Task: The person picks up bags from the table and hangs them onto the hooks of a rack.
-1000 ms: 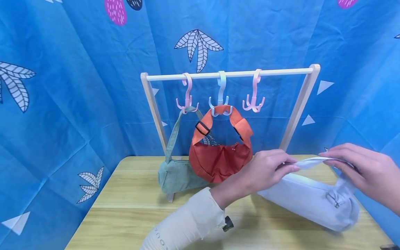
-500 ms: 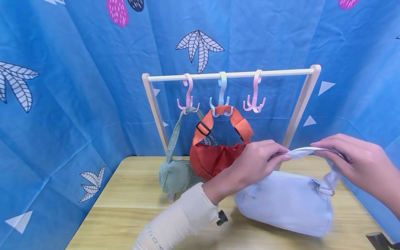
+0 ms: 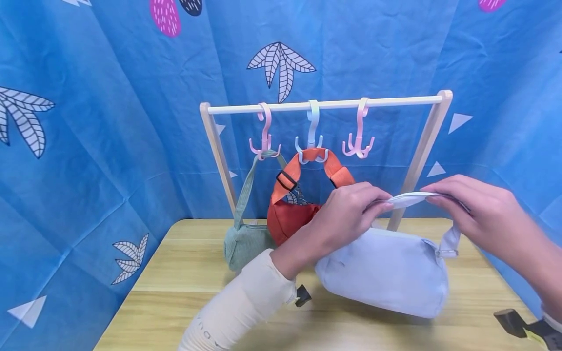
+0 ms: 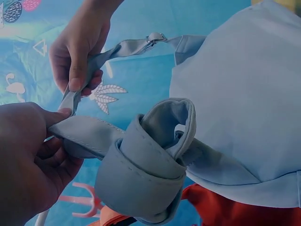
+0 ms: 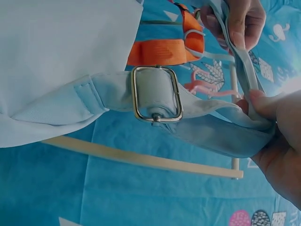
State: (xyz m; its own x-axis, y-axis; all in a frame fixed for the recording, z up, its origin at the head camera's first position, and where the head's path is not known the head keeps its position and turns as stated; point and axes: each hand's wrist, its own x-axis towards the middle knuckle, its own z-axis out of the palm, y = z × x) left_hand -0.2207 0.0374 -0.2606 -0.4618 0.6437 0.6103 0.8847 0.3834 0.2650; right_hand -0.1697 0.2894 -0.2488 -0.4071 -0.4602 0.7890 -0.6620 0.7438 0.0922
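A pale blue-white shoulder bag (image 3: 386,273) hangs by its strap (image 3: 410,199) from both hands, above the table. My left hand (image 3: 347,209) pinches the strap on its left part, thumb against fingers. On the strap's right part my right hand (image 3: 474,204) pinches too, a short stretch lying taut between them. The left wrist view shows a knot (image 4: 146,160) in the strap. A metal buckle (image 5: 157,94) appears in the right wrist view. Behind the left hand, a red bag (image 3: 290,219) with an orange strap hangs on a light blue hook (image 3: 312,126), partly hidden.
A green corduroy bag (image 3: 248,246) hangs from the left pink hook (image 3: 265,131), its body near the wooden table (image 3: 175,273). The right pink hook (image 3: 359,131) bears no bag. A white rail (image 3: 395,101) on wooden posts carries the hooks. Blue cloth (image 3: 131,97) surrounds it.
Both hands have moved left and up, toward the rack, with the pale bag. The bag has swung left from the table's right side and now covers part of the red bag.
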